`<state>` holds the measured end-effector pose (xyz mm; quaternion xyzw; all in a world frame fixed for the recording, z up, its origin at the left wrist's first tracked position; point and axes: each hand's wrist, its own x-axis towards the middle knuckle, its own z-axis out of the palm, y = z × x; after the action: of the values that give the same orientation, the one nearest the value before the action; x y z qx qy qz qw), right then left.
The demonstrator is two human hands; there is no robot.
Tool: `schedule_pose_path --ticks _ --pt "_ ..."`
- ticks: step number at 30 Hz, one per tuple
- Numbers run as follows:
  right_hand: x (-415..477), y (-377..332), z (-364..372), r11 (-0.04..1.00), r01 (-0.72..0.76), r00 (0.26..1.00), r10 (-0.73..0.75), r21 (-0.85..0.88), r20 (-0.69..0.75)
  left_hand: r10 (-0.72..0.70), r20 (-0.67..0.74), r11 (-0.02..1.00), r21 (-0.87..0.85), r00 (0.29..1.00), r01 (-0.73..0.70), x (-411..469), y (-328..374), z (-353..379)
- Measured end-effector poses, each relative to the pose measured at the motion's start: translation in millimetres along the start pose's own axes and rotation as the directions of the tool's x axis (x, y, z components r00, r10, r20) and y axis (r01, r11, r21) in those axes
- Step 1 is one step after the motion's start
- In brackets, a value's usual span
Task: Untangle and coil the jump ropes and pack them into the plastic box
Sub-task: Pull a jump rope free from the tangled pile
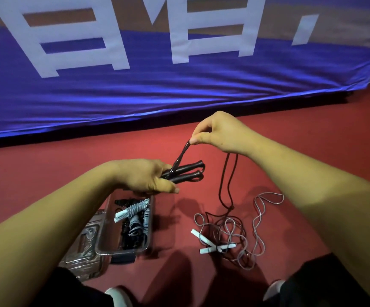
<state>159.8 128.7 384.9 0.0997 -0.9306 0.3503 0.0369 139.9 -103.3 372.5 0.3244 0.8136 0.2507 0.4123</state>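
Left hand (pixel 145 176) closed around black handles (pixel 186 171), palm down | right hand (pixel 219 131) raised at 1 o'clock, pinching dark rope (pixel 226 185) loop | plastic box (pixel 124 229) at 6 o'clock, coiled ropes inside | tangled clear rope (pixel 241 231) on red floor (pixel 312 151), 4 o'clock

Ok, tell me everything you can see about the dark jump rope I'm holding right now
The dark jump rope has two slim, dark handles, held side by side in the left hand, pointing right. Its thin cord looks glossy. The right hand pinches a loop of it raised above the handles; the rest hangs down to the red floor, where it lies tangled with the clear rope that has white handles.
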Motion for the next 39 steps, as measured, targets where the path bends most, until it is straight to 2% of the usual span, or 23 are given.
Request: schedule_pose_path --ticks 2,4,7,10,14,15,17,21,24,26,29,32,35,37,39 --pt "0.1 -0.8 0.5 0.998 -0.009 1.000 0.009 0.060 0.000 0.129 -0.023 0.991 0.027 0.991 -0.128 -6.9 13.5 3.9" --pt "-1.3 -1.5 5.5 0.985 -0.037 0.999 0.039 0.171 -0.008 0.225 -0.131 0.973 0.073 0.966 -0.217 -11.9 23.9 3.6" --pt "-2.5 0.7 28.1 0.888 -0.120 0.992 0.119 0.445 0.031 0.274 -0.410 0.943 0.292 0.870 -0.160 -15.4 28.7 -5.5" --pt "-2.6 6.1 55.4 0.759 -0.252 0.965 0.154 0.600 0.211 0.193 -0.621 0.973 0.219 0.760 -0.069 -14.6 20.7 -22.4" --pt "-4.6 1.2 83.8 0.687 -0.415 0.897 0.202 0.596 0.392 0.035 -0.776 0.993 0.100 0.629 0.068 -11.8 -11.7 -52.7" --pt "-6.2 -2.2 89.2 0.679 -0.446 0.880 0.214 0.583 0.423 0.000 -0.796 0.989 0.090 0.605 0.118 -9.6 -21.1 -57.7" --pt "-9.5 -13.3 96.0 0.730 -0.463 0.861 0.235 0.502 0.452 -0.062 -0.804 0.966 0.102 0.592 0.239 -2.5 -39.3 -60.7" --pt "-13.4 -40.3 99.0 0.865 -0.381 0.872 0.219 0.326 0.438 -0.126 -0.771 0.843 0.249 0.625 0.477 19.1 -67.9 -49.5" --pt "-15.0 -49.0 91.6 0.986 -0.135 0.926 0.091 0.095 0.366 -0.181 -0.698 0.732 0.374 0.692 0.569 29.5 -68.9 -32.3" --pt "-14.7 -48.1 83.4 1.000 -0.017 0.934 0.022 -0.016 0.357 -0.175 -0.643 0.645 0.498 0.746 0.580 34.2 -62.7 -18.2" --pt "-13.1 -42.0 65.8 0.993 0.021 0.953 0.015 -0.113 0.302 -0.117 -0.487 0.531 0.706 0.866 0.469 34.7 -46.2 4.8" --pt "-9.7 -31.4 50.5 0.988 -0.010 0.972 0.046 -0.155 0.232 0.049 -0.274 0.478 0.851 0.961 0.218 33.0 -26.6 21.9" --pt "-7.5 -18.9 38.8 0.988 -0.090 0.959 0.119 -0.122 0.259 0.182 -0.146 0.516 0.856 0.972 0.032 32.1 -13.1 28.0" --pt "-8.5 -14.2 35.8 0.990 -0.135 0.942 0.143 -0.046 0.302 0.218 -0.102 0.636 0.769 0.971 -0.062 27.6 -10.5 25.2" --pt "-9.8 -12.8 34.4 0.965 -0.234 0.930 0.187 0.116 0.317 0.272 -0.130 0.822 0.547 0.953 -0.160 18.7 -7.6 23.3"
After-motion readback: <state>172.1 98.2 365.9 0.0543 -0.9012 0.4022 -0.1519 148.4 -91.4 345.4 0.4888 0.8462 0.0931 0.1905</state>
